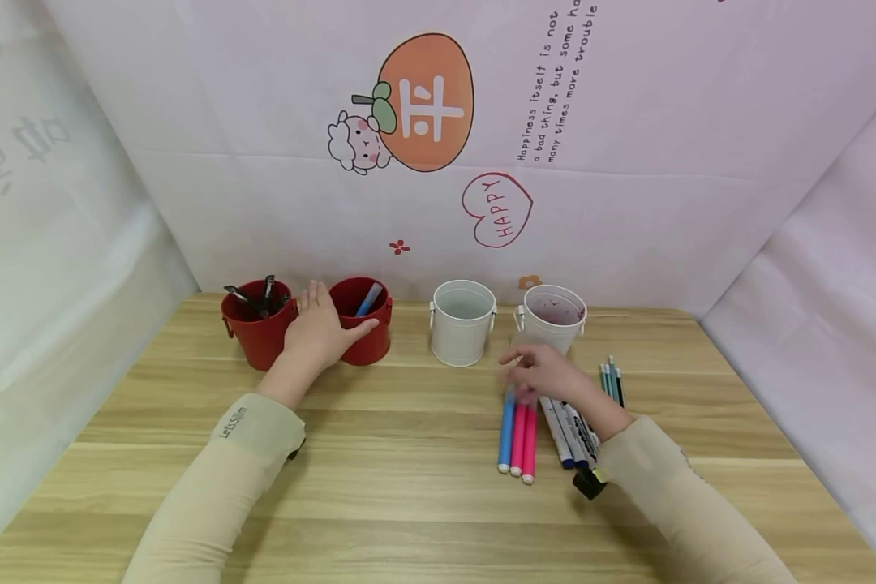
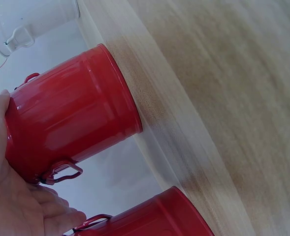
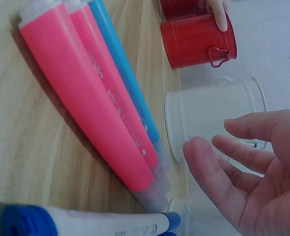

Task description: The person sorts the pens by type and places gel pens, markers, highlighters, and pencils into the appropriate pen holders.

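Observation:
My left hand (image 1: 317,328) is at the side of the right red bucket (image 1: 365,345), thumb across its front near the rim and fingers extended between the two red buckets. A blue marker (image 1: 368,299) leans inside that bucket. Black pens (image 1: 268,292) stand in the left red bucket (image 1: 259,337). Holding nothing, my right hand (image 1: 547,375) hovers over the capped ends of one blue marker (image 1: 507,438) and two pink markers (image 1: 529,454). In the right wrist view its fingers (image 3: 209,172) are loosely bent, with a gap to the thumb.
Two white buckets stand to the right along the back, a left one (image 1: 461,337) and a right one (image 1: 555,320) partly behind my right hand. White markers (image 1: 558,434) with blue ends lie under my right wrist. Several pencils (image 1: 611,381) lie farther right. A printed cloth (image 1: 299,219) hangs behind.

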`<state>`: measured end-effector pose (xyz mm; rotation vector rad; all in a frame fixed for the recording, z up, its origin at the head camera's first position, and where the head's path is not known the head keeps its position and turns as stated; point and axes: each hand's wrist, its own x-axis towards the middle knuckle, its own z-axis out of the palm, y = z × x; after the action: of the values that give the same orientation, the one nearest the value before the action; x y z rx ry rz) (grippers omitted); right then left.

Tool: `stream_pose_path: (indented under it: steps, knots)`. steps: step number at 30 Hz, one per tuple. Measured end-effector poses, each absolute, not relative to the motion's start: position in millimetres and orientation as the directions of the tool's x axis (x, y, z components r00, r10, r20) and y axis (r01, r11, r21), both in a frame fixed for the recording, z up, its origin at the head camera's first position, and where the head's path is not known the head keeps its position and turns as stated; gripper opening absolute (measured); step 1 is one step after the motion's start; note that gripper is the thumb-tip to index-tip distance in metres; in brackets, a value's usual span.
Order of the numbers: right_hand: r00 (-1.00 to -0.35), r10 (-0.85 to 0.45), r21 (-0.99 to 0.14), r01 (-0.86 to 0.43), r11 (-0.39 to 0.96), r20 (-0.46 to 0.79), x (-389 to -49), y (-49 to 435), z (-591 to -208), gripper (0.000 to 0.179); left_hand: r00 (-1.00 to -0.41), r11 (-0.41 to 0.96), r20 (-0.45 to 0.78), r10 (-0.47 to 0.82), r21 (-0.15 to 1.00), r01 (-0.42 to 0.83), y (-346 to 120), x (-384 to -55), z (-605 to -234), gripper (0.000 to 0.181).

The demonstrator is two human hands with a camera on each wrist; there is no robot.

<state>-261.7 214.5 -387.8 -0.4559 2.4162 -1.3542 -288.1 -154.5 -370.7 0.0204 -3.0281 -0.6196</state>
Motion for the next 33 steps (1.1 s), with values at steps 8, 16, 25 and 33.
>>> stream_pose_path:
  steps: [8,16,25,33]
  knots:
    - [-0.896,-0.405,-0.821,-0.09,0.563,-0.18,-265,216,-388,0.031,-0.999,0.92,0.042,-0.023,0.392,-0.004,-154,-289,-371,0.119]
    - [-0.901,-0.381,-0.732,-0.115,0.672,-0.208,-266,211,-391,0.031,-0.999,0.921,0.039,-0.025,0.39,-0.007,-155,-289,-371,0.12]
    - [-0.899,-0.399,-0.689,-0.174,0.704,-0.18,-267,205,-392,0.029,-0.999,0.923,0.033,-0.026,0.385,-0.011,-156,-289,-371,0.12]
    - [-0.916,-0.371,-0.653,-0.188,0.733,-0.152,-266,207,-391,0.029,-0.999,0.919,0.036,-0.022,0.395,-0.006,-155,-289,-372,0.121]
